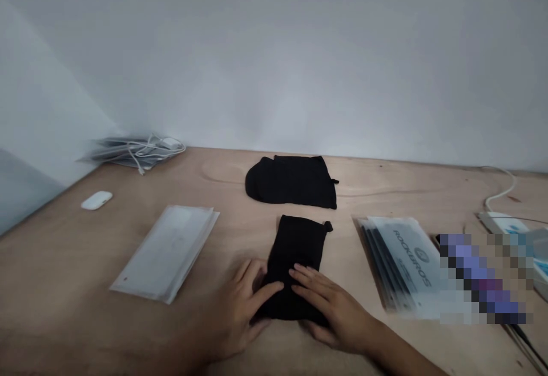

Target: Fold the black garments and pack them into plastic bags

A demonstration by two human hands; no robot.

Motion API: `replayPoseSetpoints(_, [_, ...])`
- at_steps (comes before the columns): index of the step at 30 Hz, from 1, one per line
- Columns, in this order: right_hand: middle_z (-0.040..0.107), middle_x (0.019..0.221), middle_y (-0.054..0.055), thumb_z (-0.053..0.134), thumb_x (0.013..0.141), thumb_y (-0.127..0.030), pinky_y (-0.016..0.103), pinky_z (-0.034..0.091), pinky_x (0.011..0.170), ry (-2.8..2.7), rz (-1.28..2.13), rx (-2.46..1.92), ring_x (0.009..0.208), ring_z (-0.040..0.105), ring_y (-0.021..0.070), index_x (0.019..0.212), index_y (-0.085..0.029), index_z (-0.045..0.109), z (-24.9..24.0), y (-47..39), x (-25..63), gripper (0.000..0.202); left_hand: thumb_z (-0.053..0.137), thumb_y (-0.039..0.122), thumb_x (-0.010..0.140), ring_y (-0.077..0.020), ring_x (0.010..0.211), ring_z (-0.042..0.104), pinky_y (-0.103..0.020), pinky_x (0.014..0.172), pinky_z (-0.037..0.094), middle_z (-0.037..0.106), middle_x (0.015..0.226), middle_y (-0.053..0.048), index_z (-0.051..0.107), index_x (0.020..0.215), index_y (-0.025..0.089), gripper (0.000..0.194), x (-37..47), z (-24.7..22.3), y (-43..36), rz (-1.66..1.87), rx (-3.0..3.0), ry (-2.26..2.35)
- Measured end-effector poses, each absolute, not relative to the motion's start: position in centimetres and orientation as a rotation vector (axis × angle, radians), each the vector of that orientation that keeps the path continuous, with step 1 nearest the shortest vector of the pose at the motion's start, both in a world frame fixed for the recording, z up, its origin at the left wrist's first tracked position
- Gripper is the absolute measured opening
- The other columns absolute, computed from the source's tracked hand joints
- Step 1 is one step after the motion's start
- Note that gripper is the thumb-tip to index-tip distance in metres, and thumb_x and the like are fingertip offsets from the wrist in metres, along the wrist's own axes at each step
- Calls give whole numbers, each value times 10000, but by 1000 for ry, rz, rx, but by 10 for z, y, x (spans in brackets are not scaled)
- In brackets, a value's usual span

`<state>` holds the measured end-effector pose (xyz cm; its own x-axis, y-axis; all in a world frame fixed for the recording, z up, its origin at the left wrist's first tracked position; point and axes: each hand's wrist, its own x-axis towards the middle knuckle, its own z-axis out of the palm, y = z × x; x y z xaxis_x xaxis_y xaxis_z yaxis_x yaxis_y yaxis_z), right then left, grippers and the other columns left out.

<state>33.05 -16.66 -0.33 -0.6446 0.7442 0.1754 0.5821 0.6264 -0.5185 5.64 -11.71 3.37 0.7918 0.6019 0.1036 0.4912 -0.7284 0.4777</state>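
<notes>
Black cloth (297, 245) lies at six o'clock, under our hands.
Our left hand (240, 303) and right hand (338, 310) touch it, each grip loosely open, not closed around it, maybe to keep it flat. From it, another cloth (291, 182) lies at twelve, pale packets (160, 253) at nine, printed packets (405, 256) at three, probably for easy reach.

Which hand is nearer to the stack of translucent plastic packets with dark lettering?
Right. The right hand is on the right side of the rectangular black fabric, left of the packet stack, not touching it; the left hand is at the fabric's left edge, farther away.
</notes>
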Motion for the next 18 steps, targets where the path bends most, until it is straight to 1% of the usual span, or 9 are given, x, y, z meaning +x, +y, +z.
replayPoseSetpoints(3, [483,1535,146,581,896,-153,480,355,1190,-2421,597,-1044,1466,379,245,1418,-164,529,-3,-167,333,525,632,-9,697,-363,1359,457,-551,1084,450,477,1495,-151,596,1329,237,679,57,24,-105,397,2650,610])
replayPoseSetpoints(4, [487,1533,143,602,902,-186,489,349,1191,-2431,589,-1034,1458,393,250,1429,-180,520,-2,-168,334,534,606,-16,682,-359,1388,438,-553,1106,430,466,1522,-145,595,1326,229,689,58,19,-100,389,2669,554])
replayPoseSetpoints(6, [466,1548,142,665,893,-285,507,330,1194,-2474,561,-1023,1457,392,271,1472,-202,479,-2,-169,337,614,558,-15,664,-338,1396,454,-539,1115,430,490,1523,-136,594,1323,219,700,59,13,-94,362,2678,491])
replayPoseSetpoints(8, [444,1562,144,700,871,-324,501,339,1190,-2485,524,-1061,1461,383,283,1502,-208,445,-4,-171,340,690,526,-9,660,-309,1369,499,-517,1110,442,533,1494,-116,596,1323,233,709,60,11,-91,360,2641,493])
replayPoseSetpoints(9, [451,1558,143,699,863,-294,492,354,1185,-2470,507,-1089,1457,392,282,1502,-209,444,-5,-172,341,693,521,0,666,-297,1335,535,-505,1105,449,573,1455,-103,606,1313,244,696,61,12,-91,385,2599,508])
replayPoseSetpoints(11, [508,1519,142,663,844,-198,475,390,1169,-2413,516,-1123,1424,451,273,1473,-205,476,-7,-175,345,656,519,19,702,-267,1224,617,-467,1072,480,667,1321,-77,631,1278,260,634,62,19,-95,442,2463,574])
replayPoseSetpoints(13, [601,1433,137,619,830,-152,449,461,1119,-2314,630,-1127,1339,556,265,1421,-207,520,-6,-177,347,602,530,68,777,-241,1096,672,-415,991,534,721,1173,-54,652,1242,269,521,65,26,-99,474,2279,692])
replayPoseSetpoints(16, [719,1245,108,583,876,-213,385,582,955,-2025,864,-1218,1127,698,255,1337,-236,567,-1,-174,347,461,552,218,889,-231,1017,692,-376,895,571,729,1117,-37,649,1233,285,363,75,31,-99,496,2000,951])
replayPoseSetpoints(18, [745,1154,87,575,924,-296,359,610,874,-1792,943,-1310,1027,730,248,1299,-248,576,-1,-165,344,378,555,303,929,-225,982,702,-372,874,578,727,1109,-37,610,1272,281,348,85,30,-92,536,1836,1080])
